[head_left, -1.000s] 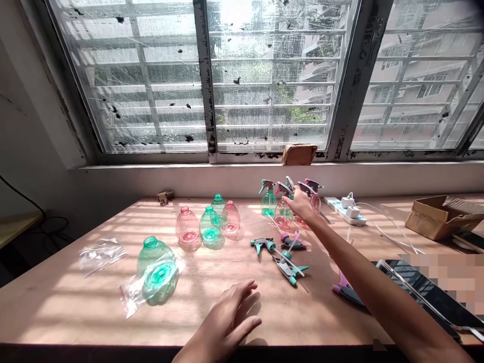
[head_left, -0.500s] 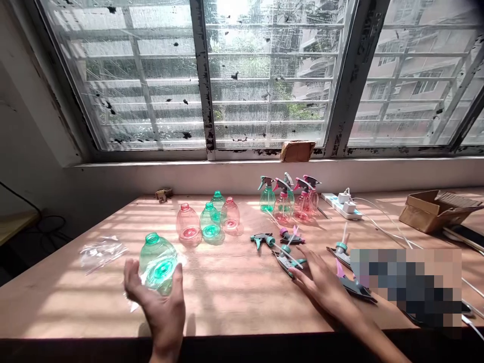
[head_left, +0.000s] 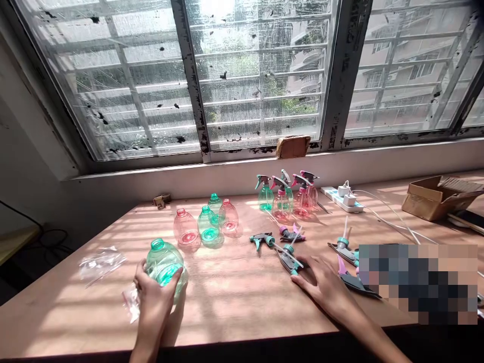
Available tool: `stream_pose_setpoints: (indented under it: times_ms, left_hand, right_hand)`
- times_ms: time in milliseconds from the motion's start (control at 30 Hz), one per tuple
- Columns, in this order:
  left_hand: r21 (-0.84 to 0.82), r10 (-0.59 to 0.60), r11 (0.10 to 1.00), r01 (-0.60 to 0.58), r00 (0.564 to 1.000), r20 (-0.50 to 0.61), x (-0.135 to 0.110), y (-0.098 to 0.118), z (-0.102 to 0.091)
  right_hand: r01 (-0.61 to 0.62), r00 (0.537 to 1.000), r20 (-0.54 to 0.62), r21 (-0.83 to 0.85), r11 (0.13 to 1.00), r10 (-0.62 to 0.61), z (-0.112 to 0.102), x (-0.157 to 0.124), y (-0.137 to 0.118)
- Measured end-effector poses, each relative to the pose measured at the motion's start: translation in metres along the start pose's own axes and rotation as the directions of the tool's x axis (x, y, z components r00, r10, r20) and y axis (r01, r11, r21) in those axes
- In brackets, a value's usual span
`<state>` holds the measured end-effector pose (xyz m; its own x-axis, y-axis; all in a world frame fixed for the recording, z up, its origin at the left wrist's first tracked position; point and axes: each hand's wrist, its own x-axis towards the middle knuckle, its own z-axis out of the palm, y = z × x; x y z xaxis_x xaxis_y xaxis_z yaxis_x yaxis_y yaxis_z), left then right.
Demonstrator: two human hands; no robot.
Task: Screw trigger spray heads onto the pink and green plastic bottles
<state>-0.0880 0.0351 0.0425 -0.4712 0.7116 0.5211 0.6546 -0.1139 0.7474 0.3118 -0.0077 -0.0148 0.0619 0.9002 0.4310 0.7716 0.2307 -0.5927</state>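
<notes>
A clear green bottle [head_left: 161, 259] without a top is in my left hand [head_left: 153, 292], its fingers and thumb closed around the lower body. The bottle leans a little, neck up. At the centre right, my right hand [head_left: 321, 282] has its thumb and fingers around the trigger end of a grey and green spray head [head_left: 288, 259], which lies on the table with its tube pointing up. Just beyond it lie a green and black spray head [head_left: 262, 240] and a pink and grey spray head [head_left: 293, 233].
Several open green and pink bottles [head_left: 186, 228] stand behind my left hand. Assembled spray bottles [head_left: 282, 204] stand near the wall. Plastic bags [head_left: 101, 263] lie at left. Further right are more spray heads [head_left: 343, 249], a power strip [head_left: 342, 200] and a cardboard box [head_left: 423, 201].
My left hand has closed more firmly around the green bottle and lowered it slightly to the right. My right fingers have drawn in on the grey and green spray head.
</notes>
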Motion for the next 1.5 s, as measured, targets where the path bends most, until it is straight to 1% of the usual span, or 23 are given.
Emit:
stream_pose_setpoints:
  times_ms: [67, 100, 133, 167, 233, 300, 367, 433, 533, 633, 733, 800, 833, 967, 1000, 1133, 1200, 1233, 1333, 1433, 1500]
  left_hand:
    - [-0.069, -0.039, 0.997, 0.041, 0.999, 0.027, -0.008, 0.011, 0.000]
    - [-0.122, -0.044, 0.991, 0.051, 0.997, 0.057, -0.014, 0.018, 0.000]
    - [-0.176, -0.030, 0.983, 0.047, 0.995, 0.098, -0.021, 0.025, 0.000]
    - [-0.257, -0.004, 0.965, 0.046, 0.987, 0.162, -0.028, 0.033, 0.000]
    - [-0.335, 0.061, 0.941, 0.057, 0.941, 0.333, -0.045, 0.048, 0.001]
    - [-0.370, 0.145, 0.929, 0.031, 0.887, 0.438, -0.060, 0.058, 0.003]
    - [-0.399, 0.240, 0.917, -0.021, 0.827, 0.508, -0.071, 0.063, 0.007]
    - [-0.413, 0.304, 0.909, -0.056, 0.767, 0.566, -0.078, 0.063, 0.012]
    - [-0.416, 0.340, 0.907, -0.065, 0.695, 0.633, -0.080, 0.058, 0.020]
    - [-0.407, 0.333, 0.913, -0.041, 0.651, 0.682, -0.077, 0.052, 0.025]
    - [-0.392, 0.305, 0.920, -0.004, 0.633, 0.711, -0.075, 0.047, 0.028]
    - [-0.394, 0.308, 0.919, 0.001, 0.620, 0.721, -0.074, 0.045, 0.029]
    - [-0.392, 0.310, 0.920, -0.005, 0.624, 0.718, -0.074, 0.045, 0.029]
    - [-0.371, 0.285, 0.929, -0.021, 0.680, 0.676, -0.071, 0.045, 0.030]
    - [-0.373, 0.276, 0.928, -0.006, 0.683, 0.676, -0.071, 0.044, 0.030]
    - [-0.396, 0.245, 0.914, 0.094, 0.650, 0.719, -0.069, 0.044, 0.029]
    - [-0.404, 0.235, 0.906, 0.129, 0.641, 0.730, -0.069, 0.043, 0.029]
    - [-0.410, 0.234, 0.902, 0.140, 0.640, 0.732, -0.069, 0.043, 0.029]
    - [-0.428, 0.239, 0.890, 0.156, 0.640, 0.730, -0.069, 0.043, 0.029]
    - [-0.431, 0.247, 0.891, 0.141, 0.647, 0.722, -0.069, 0.042, 0.028]
    - [-0.427, 0.255, 0.895, 0.128, 0.639, 0.726, -0.071, 0.041, 0.028]
  right_hand:
    - [-0.003, 1.000, -0.026, 0.053, 0.999, 0.004, -0.001, 0.000, 0.000]
    - [-0.012, 0.999, -0.037, 0.090, 0.996, 0.015, -0.003, -0.001, 0.000]
    - [-0.025, 0.998, -0.046, 0.130, 0.991, 0.031, -0.005, -0.002, -0.001]
    - [-0.037, 0.997, -0.056, 0.167, 0.985, 0.047, -0.007, -0.002, -0.003]
    - [-0.051, 0.993, -0.093, 0.220, 0.974, 0.073, -0.012, -0.004, -0.006]
    - [-0.048, 0.984, -0.157, 0.238, 0.970, 0.087, -0.015, -0.005, -0.009]
    - [-0.039, 0.968, -0.228, 0.263, 0.964, 0.101, -0.015, -0.007, -0.010]
    - [-0.022, 0.958, -0.264, 0.317, 0.948, 0.111, -0.014, -0.008, -0.009]
    - [0.024, 0.960, -0.267, 0.385, 0.923, 0.087, -0.011, -0.012, -0.007]
    - [0.072, 0.970, -0.243, 0.405, 0.911, 0.031, -0.011, -0.017, -0.005]
    - [0.124, 0.978, -0.206, 0.414, 0.902, -0.040, -0.012, -0.022, -0.002]
    - [0.139, 0.979, -0.197, 0.416, 0.899, -0.060, -0.014, -0.023, -0.001]
    - [0.134, 0.979, -0.196, 0.419, 0.898, -0.055, -0.014, -0.023, 0.000]
    - [0.075, 0.970, -0.240, 0.474, 0.878, 0.047, -0.019, -0.021, -0.004]
    - [0.065, 0.960, -0.266, 0.508, 0.859, 0.085, -0.020, -0.021, -0.005]
    - [0.040, 0.904, -0.347, 0.651, 0.758, 0.250, -0.024, -0.022, -0.010]
    - [0.031, 0.880, -0.375, 0.658, 0.752, 0.291, -0.027, -0.024, -0.012]
    - [0.031, 0.875, -0.385, 0.648, 0.761, 0.293, -0.028, -0.024, -0.013]
    - [0.043, 0.882, -0.393, 0.618, 0.785, 0.261, -0.032, -0.025, -0.018]
    - [0.045, 0.902, -0.363, 0.616, 0.786, 0.232, -0.035, -0.024, -0.021]
    - [0.040, 0.918, -0.331, 0.622, 0.782, 0.216, -0.034, -0.023, -0.022]
